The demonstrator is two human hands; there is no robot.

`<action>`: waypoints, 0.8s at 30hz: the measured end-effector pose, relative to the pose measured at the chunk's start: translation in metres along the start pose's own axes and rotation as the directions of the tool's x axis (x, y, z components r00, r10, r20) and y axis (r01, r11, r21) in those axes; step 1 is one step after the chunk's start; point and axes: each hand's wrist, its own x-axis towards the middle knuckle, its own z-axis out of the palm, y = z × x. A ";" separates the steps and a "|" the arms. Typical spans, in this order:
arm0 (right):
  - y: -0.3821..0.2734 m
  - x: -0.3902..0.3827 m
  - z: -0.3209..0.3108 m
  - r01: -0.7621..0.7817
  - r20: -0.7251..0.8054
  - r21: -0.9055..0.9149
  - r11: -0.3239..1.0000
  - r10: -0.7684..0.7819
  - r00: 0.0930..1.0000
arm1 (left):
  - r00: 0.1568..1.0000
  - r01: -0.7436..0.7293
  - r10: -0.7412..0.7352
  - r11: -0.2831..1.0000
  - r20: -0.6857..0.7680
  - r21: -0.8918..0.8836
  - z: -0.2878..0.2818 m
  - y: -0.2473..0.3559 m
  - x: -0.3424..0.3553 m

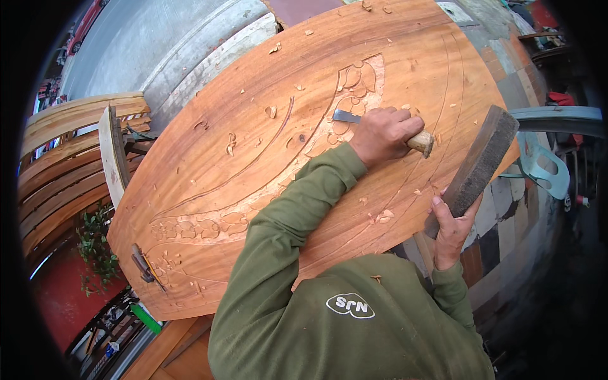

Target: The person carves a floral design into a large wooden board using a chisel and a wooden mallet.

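A wood chisel [347,116] lies across the carved part of a large wooden panel [253,69]. My left hand [387,135] is closed round its handle; the flat metal blade points left and the worn butt end sticks out to the right. The band of carved leaf shapes [361,82] runs beneath the blade and curves down to the left, partly hidden by my sleeve. At the panel's right edge, my right hand [451,231] grips the lower end of a thick, dark wooden block [478,168], which is tilted up to the right. The block is apart from the chisel.
Wood chips [383,216] are scattered over the panel. More hand tools [147,267] lie at its lower left. A slatted wooden bench [69,164] and a leafy plant [98,247] stand left. A light-blue plastic chair [546,166] is close to the right edge.
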 end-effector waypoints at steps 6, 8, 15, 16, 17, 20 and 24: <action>-0.010 0.003 0.006 0.007 -0.042 0.093 0.996 -0.003 0.999 | 1.000 -0.002 0.004 0.998 0.029 -0.065 -0.012 0.005 -0.007; -0.012 0.000 0.007 0.043 -0.013 0.145 0.989 -0.041 0.999 | 0.999 0.000 0.004 0.995 0.045 -0.097 -0.018 0.007 -0.010; 0.007 -0.018 0.001 0.018 0.023 0.019 1.000 -0.019 1.000 | 0.982 -0.136 0.156 0.975 0.104 -0.173 -0.031 0.001 -0.028; 0.004 -0.019 0.001 0.044 0.018 -0.045 0.998 -0.044 0.999 | 0.975 -0.167 0.193 0.963 0.112 -0.211 -0.032 0.000 -0.031; 0.002 -0.021 0.001 0.072 0.010 -0.111 0.991 -0.071 0.997 | 0.975 -0.169 0.195 0.962 0.109 -0.214 -0.035 -0.001 -0.033; 0.028 -0.020 -0.019 0.390 0.102 -0.294 0.873 -0.377 0.921 | 0.935 -0.227 0.284 0.939 0.211 -0.259 -0.043 -0.002 -0.038; 0.029 -0.012 -0.032 0.660 0.311 -0.413 0.628 -0.584 0.750 | 0.937 -0.255 0.305 0.930 0.171 -0.264 -0.046 -0.010 -0.046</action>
